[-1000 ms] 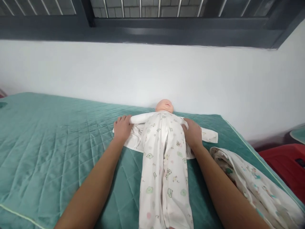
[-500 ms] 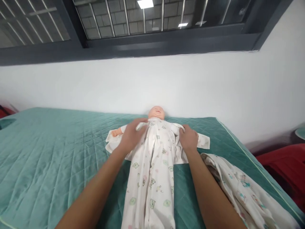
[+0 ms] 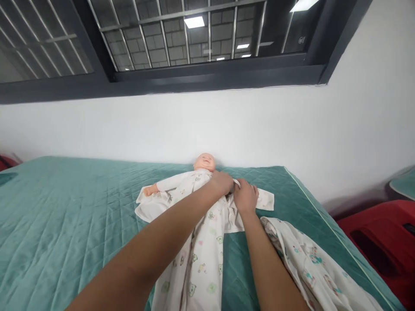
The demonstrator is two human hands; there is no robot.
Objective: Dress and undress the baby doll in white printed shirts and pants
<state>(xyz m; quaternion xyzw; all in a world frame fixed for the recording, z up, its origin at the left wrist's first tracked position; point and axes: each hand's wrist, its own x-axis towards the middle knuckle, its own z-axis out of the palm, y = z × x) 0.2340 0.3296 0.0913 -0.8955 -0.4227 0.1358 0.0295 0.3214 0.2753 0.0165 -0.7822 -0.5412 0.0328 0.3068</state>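
A baby doll (image 3: 205,161) lies on its back with its head by the wall. Over it is a long white baby garment (image 3: 207,255) printed with small green and pink figures. My left hand (image 3: 222,183) reaches across the doll's chest, its fingers closed at the garment's right shoulder; the fingertips are partly hidden. Beside it, my right hand (image 3: 245,196) is closed on the white sleeve edge. A plain white shirt (image 3: 266,200) is spread beneath the doll, one sleeve showing past my right hand. The doll's arm (image 3: 151,190) on the left lies stretched out, its hand bare.
A green quilted cover (image 3: 78,224) spreads under everything. Another printed white cloth (image 3: 320,263) lies crumpled beside my right forearm. A red plastic chair (image 3: 385,242) stands past the right edge. The white wall (image 3: 162,125) and barred window (image 3: 194,43) rise behind.
My left hand has moved right, from the garment's left shoulder across the chest to beside my right hand. My right hand stays at the sleeve. The view has shifted slightly.
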